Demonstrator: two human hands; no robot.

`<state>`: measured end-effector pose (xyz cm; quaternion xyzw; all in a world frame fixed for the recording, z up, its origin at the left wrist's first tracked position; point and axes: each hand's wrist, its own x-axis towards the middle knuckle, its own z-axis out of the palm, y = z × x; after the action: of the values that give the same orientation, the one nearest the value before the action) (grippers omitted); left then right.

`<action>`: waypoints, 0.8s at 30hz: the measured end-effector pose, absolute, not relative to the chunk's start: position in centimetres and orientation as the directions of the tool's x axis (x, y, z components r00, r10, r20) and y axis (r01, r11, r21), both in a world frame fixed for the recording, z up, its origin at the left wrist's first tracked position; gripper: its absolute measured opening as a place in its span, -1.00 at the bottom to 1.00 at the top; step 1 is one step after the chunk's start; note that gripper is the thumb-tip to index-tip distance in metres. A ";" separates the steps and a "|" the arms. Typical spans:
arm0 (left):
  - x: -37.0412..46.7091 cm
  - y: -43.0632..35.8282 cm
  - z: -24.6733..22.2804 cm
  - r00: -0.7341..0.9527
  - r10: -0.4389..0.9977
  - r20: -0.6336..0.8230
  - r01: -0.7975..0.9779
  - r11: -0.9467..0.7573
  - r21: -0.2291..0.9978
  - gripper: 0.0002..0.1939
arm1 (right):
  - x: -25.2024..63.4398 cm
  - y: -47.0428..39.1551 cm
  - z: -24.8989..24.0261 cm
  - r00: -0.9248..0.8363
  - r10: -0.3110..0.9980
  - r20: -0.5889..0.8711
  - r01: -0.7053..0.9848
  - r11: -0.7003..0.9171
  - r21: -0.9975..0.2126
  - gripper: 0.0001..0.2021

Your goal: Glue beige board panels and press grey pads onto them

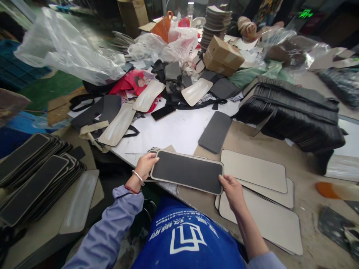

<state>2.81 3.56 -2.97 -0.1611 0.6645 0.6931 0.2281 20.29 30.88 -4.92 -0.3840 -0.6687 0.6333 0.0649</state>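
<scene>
A dark rectangular panel with a beige border point(187, 171) is held level above the table's front edge. My left hand point(145, 166) pinches its left end, thumb on top. My right hand point(231, 188) grips its lower right corner. Beneath its left end, the edges of other bordered pieces show. Just right of the panel lie beige rounded panels point(255, 170) in an overlapping pile, partly behind my right forearm. Beyond it, a plain dark grey panel point(215, 132) rests on the table.
Stacks of dark bordered panels point(35, 186) stand at the left. A long bundle of black pieces point(291, 108) lies at the right. Farther back are a phone point(163, 113), a cardboard box point(223, 56), plastic bags point(67, 48) and another person's hand point(247, 29).
</scene>
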 end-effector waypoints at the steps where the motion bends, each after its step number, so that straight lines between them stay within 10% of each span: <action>1: 2.3 2.9 -3.0 -0.844 0.093 -0.528 -0.532 -0.014 0.847 -0.65 | 19.6 30.3 -5.0 -0.701 0.594 -0.394 0.441 -0.073 -0.895 -0.53; 13: 0.2 -0.2 -3.6 -0.820 0.062 -0.570 -0.568 0.043 0.822 -0.69 | 15.7 27.2 -5.3 -0.709 0.660 -0.247 0.592 0.367 -0.717 -0.56; 24: -0.4 -1.5 -5.2 -0.806 0.077 -0.587 -0.589 -0.003 0.808 -0.67 | 15.5 26.5 -5.8 -0.702 0.659 -0.269 0.653 0.446 -0.612 -0.54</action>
<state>-0.41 -1.51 -5.18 -0.1934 0.6625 0.6812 0.2443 15.47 26.49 -5.76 -0.3858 -0.8502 0.3581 0.0042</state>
